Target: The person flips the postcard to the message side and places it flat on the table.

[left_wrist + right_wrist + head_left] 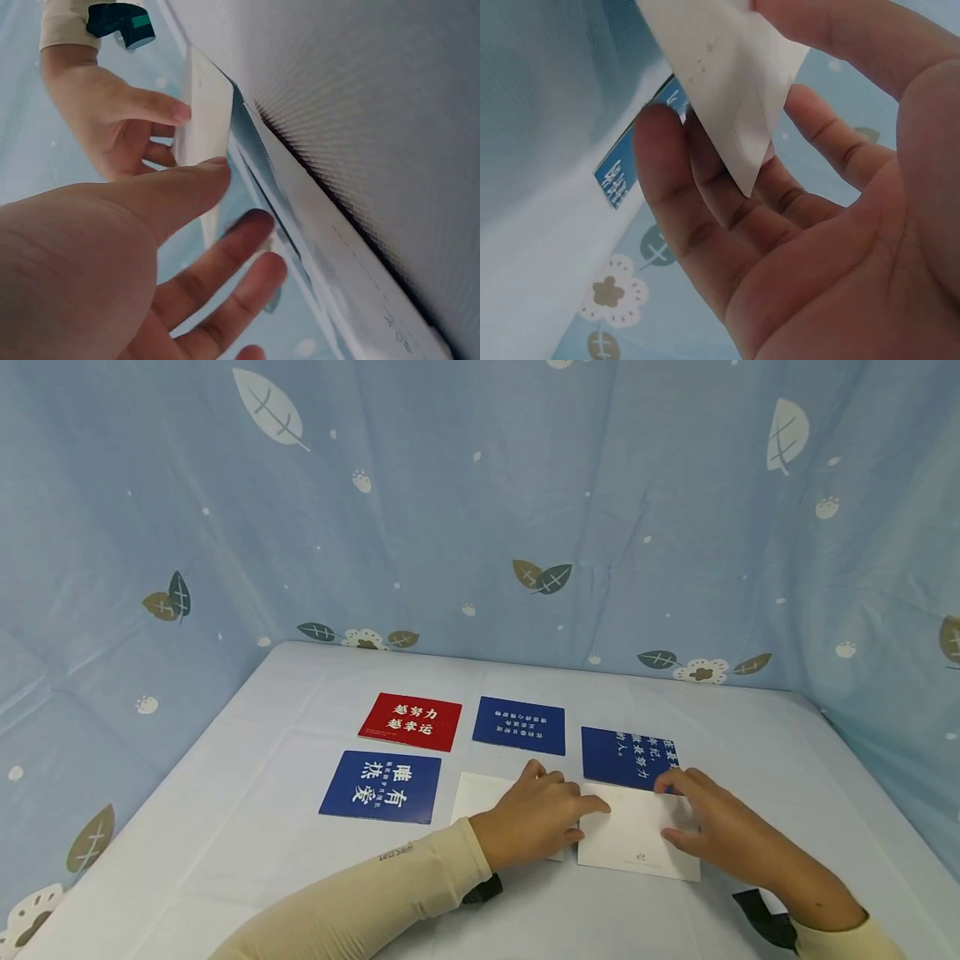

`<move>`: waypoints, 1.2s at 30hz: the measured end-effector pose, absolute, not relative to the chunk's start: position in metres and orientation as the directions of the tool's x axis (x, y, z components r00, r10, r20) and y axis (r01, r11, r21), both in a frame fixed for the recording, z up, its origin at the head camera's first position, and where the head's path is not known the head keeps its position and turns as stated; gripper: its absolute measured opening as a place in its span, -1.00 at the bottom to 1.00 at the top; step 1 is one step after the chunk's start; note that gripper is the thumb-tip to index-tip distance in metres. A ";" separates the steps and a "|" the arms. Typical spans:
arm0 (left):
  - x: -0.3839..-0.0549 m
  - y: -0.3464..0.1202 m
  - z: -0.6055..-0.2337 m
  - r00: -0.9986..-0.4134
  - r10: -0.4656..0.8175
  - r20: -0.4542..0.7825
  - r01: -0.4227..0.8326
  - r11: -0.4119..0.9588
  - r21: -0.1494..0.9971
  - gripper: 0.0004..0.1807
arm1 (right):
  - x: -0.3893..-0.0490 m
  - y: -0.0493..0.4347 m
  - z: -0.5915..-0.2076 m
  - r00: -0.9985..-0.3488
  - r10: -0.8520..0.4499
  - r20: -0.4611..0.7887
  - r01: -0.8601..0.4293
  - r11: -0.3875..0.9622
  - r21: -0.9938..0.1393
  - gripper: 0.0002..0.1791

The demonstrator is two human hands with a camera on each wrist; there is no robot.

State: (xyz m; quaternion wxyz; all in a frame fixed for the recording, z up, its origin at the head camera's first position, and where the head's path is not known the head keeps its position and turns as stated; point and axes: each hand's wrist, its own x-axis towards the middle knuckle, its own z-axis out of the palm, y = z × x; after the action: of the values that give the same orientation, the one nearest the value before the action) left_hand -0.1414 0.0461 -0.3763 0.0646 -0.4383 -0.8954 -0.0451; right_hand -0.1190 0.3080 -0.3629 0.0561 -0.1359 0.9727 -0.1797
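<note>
A white-backed postcard [633, 843] is between my two hands, its pale side with a small printed mark facing up in the head view. My right hand [712, 827] grips its right side, the thumb on the pale face and the fingers behind in the right wrist view. My left hand [536, 818] holds the left edge between thumb and fingers. In the left wrist view the postcard [208, 105] stands tilted above the table. Another white-backed card [480, 789] lies partly hidden under my left hand. Just behind the held postcard lies a blue card [618, 756] with white writing.
A red card [411, 722], a blue card [519, 725] and another blue card [381, 787] lie face up on the white tablecloth [247, 827]. Behind the table hangs a blue leaf-patterned curtain [450, 510].
</note>
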 end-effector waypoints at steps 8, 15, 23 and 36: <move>-0.139 0.044 -0.379 -0.597 0.798 0.086 0.801 0.599 0.004 -0.54 | -0.119 0.307 -0.366 -0.956 -0.288 -0.057 -0.255 0.910 -0.328 -0.36; -0.137 0.043 -0.379 -0.589 0.803 0.088 0.805 0.593 -0.016 -0.58 | -0.123 0.308 -0.371 -0.956 -0.279 -0.086 -0.243 0.923 -0.299 -0.36; -0.136 0.041 -0.383 -0.563 0.820 0.102 0.816 0.571 -0.088 -0.62 | -0.124 0.309 -0.378 -0.955 -0.271 -0.121 -0.230 0.935 -0.271 -0.39; -0.135 0.039 -0.381 -0.545 0.835 0.073 0.833 0.549 -0.061 -0.69 | -0.124 0.308 -0.380 -0.958 -0.252 -0.140 -0.216 0.949 -0.231 -0.39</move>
State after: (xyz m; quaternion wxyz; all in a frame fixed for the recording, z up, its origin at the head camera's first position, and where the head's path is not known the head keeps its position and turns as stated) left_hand -0.1352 0.0385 -0.3807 0.0465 -0.4747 -0.8789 0.0093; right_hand -0.1239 0.3077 -0.3797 0.0844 -0.1188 0.9835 -0.1074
